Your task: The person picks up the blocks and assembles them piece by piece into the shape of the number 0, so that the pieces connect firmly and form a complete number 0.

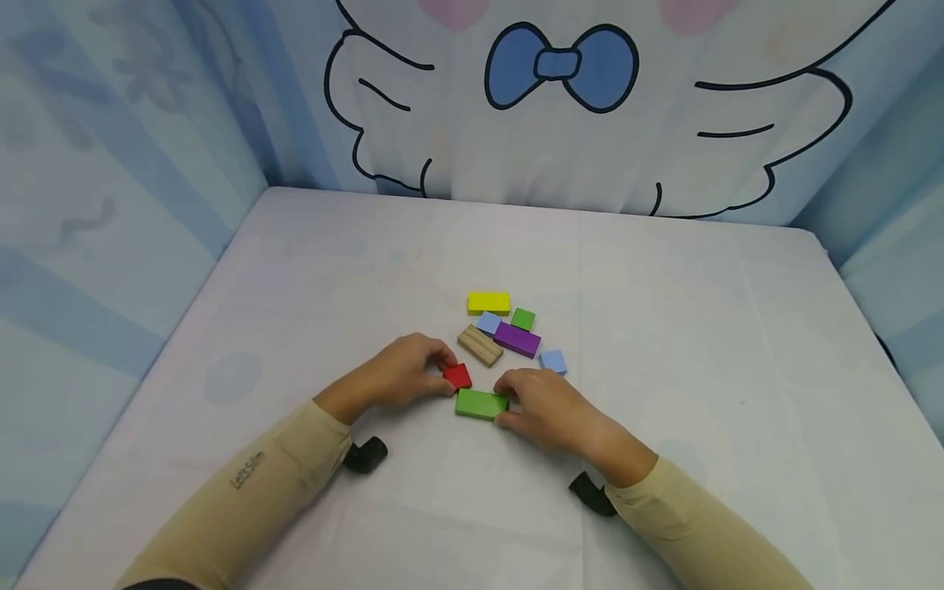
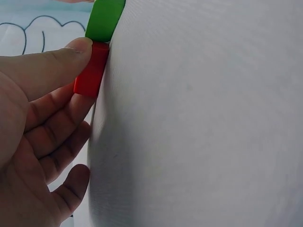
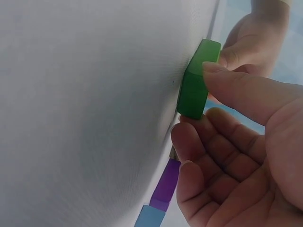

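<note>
Between the thumb and fingers of my left hand (image 1: 404, 370) is a small red block (image 1: 458, 376), pinched at the table surface. My right hand (image 1: 549, 410) grips the right end of a longer green block (image 1: 479, 404), thumb on the near side and fingers beyond. The red block sits just behind the green block's left end; in the left wrist view the red block (image 2: 92, 70) and the green block (image 2: 105, 20) look to be touching. Seen from the right wrist, the green block (image 3: 199, 80) lies against my thumb.
Beyond my hands lie a wooden block (image 1: 480, 346), a purple block (image 1: 517, 339), a yellow block (image 1: 488, 304), a small green block (image 1: 524, 319), and two light blue blocks, one (image 1: 489, 323) by the purple and another (image 1: 553, 362) near my right hand. A patterned curtain (image 1: 560, 147) borders the white table (image 1: 664, 311).
</note>
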### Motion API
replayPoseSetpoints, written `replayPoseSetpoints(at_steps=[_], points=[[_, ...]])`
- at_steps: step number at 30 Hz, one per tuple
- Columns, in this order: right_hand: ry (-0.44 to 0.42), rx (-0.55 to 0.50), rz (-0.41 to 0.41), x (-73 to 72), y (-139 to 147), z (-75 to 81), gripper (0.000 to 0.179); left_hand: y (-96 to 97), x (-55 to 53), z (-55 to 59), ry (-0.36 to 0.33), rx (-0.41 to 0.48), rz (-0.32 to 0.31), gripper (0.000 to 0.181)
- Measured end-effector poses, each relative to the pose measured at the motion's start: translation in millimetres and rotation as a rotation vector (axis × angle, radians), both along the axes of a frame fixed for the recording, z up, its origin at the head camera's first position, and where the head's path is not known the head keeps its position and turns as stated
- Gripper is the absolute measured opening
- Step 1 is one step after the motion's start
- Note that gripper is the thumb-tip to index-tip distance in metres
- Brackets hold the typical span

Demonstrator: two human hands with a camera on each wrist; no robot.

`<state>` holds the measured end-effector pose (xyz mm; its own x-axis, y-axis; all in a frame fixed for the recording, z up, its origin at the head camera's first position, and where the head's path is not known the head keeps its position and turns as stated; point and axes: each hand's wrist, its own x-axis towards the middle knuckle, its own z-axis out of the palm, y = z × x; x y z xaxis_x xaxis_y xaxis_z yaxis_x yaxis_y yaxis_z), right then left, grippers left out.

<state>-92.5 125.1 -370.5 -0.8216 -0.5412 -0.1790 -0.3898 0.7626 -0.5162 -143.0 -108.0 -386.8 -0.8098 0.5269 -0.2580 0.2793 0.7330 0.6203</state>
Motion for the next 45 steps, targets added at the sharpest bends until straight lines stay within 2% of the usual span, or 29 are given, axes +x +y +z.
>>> replayPoseSetpoints(at_steps=[10,20,27,37,45], points=[[0.011,0.005,0.006,1.4,-2.2,-2.0,0.03,-1.8,2.2,2.1,0.013,-0.007,-0.009,0.031],[0.025,0.009,0.021,1.5,1.0,-1.7,0.035,-1.0,1.7,1.6,-0.008,0.0,0.001,0.035],[0.022,-0.046,0.01,0.6,10.1,3.3,0.039,-2.5,3.9,5.9,0.023,0.004,0.007,0.038],[0.028,-0.092,-0.046,-1.1,27.3,11.0,0.043,-1.3,11.6,12.2,0.028,0.046,0.002,0.037],[0.061,-0.096,-0.112,-2.0,41.9,13.6,0.042,2.4,17.8,11.7,0.076,0.082,-0.023,0.031]])
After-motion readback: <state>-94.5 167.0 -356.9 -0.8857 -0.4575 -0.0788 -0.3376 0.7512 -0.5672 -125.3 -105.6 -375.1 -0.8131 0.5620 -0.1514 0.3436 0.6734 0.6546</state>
